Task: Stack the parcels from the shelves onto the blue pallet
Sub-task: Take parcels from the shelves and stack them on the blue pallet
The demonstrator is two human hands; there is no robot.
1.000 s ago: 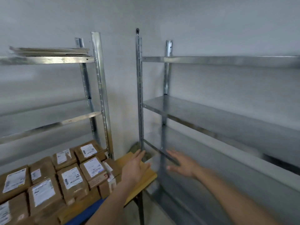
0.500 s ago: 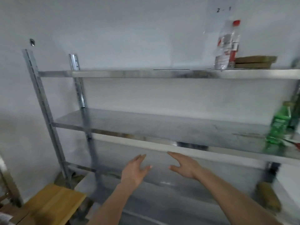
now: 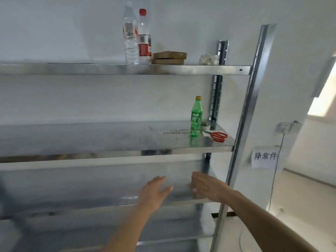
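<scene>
While the hands are held out low before the metal rack (image 3: 243,113), the view has been swung rightward: the stacked parcels and the wooden board seen a second ago are out of sight, and the rack's right end is now faced. Nearest the camera, the left hand (image 3: 154,192) is seen spread, fingers apart, gripping nothing; just right of it the right hand (image 3: 209,186) is held loosely open, palm down, also empty, before the rack's lower shelf (image 3: 72,188), on which nothing can be made out. Further up the rack, a green bottle (image 3: 196,116) and red scissors (image 3: 219,136) are carried at the right end of the middle shelf (image 3: 91,139). Furthest, on the top shelf (image 3: 91,69), two clear bottles (image 3: 137,36) are stood beside two flat brown parcels (image 3: 170,58), laid one on the other. These are judged the likely remaining pickup. No blue pallet is shown.
</scene>
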